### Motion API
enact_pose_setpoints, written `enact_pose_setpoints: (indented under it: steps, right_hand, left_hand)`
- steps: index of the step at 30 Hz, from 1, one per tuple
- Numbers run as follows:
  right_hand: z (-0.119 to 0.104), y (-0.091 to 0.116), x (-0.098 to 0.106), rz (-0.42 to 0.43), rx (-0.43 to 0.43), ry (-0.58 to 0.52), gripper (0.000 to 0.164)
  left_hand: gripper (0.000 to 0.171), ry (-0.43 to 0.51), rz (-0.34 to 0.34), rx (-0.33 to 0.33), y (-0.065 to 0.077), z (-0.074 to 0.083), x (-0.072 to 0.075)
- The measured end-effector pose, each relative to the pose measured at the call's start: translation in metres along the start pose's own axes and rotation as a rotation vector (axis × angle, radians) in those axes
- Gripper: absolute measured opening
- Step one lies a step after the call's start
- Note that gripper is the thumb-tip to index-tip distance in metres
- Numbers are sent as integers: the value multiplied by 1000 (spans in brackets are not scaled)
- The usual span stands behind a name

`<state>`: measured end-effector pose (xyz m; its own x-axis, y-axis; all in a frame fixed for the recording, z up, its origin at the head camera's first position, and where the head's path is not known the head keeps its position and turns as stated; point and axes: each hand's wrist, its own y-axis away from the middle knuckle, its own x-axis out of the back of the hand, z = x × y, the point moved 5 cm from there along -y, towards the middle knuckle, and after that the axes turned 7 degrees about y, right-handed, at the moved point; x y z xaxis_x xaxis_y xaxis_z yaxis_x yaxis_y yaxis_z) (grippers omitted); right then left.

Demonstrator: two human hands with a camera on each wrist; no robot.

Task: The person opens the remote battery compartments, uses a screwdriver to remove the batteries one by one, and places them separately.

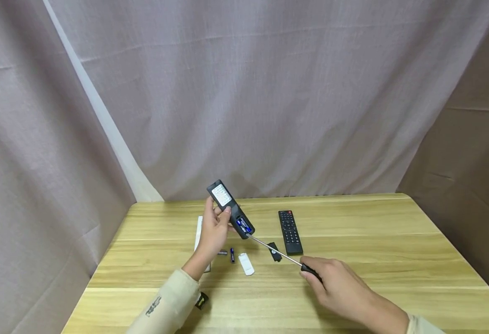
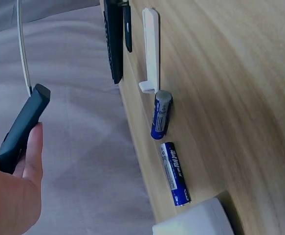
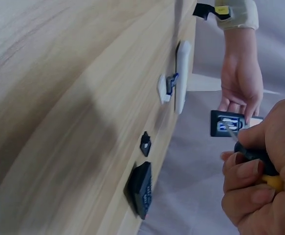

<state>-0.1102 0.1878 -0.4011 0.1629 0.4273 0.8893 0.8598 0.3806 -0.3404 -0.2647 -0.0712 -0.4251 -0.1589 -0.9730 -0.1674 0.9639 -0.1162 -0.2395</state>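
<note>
My left hand (image 1: 214, 230) holds a black remote control (image 1: 237, 212) above the table, its back turned towards me and a white label near the upper end. The battery compartment is uncovered, with blue-and-silver batteries (image 1: 243, 226) lying inside. My right hand (image 1: 344, 287) grips a screwdriver (image 1: 274, 249) by its handle, black with a yellow part (image 3: 273, 182) showing in the right wrist view. Its long metal shaft reaches across to the remote, the tip right at the lower end of the compartment.
On the wooden table (image 1: 374, 241) lie a second black remote (image 1: 290, 232), button side up, a small black battery cover (image 1: 274, 252) and a white cover (image 1: 246, 264). Two loose blue batteries, one upper (image 2: 161, 115) and one lower (image 2: 175, 174), lie near a white remote-like object (image 3: 182, 76). Curtains hang behind.
</note>
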Motion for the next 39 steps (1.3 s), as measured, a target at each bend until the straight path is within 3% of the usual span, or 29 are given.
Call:
enact_pose_setpoints:
  steps: [8, 15, 20, 32, 39]
  right_hand:
    - [-15, -5, 6, -3, -37, 111, 6]
    - [-18, -8, 4, -15, -88, 183, 26]
    - [-18, -9, 1, -1, -108, 189, 30]
    - [-12, -2, -8, 94, -85, 146, 27]
    - [-9, 3, -11, 167, 1, 158, 29]
  left_hand:
    - [46, -46, -1, -43, 9, 3, -8]
    - [48, -37, 0, -66, 11, 3, -14]
    - [47, -30, 24, -64, 12, 2, -13]
    - [46, -32, 58, -75, 14, 0, -10]
    - [55, 54, 115, -23, 13, -6, -2]
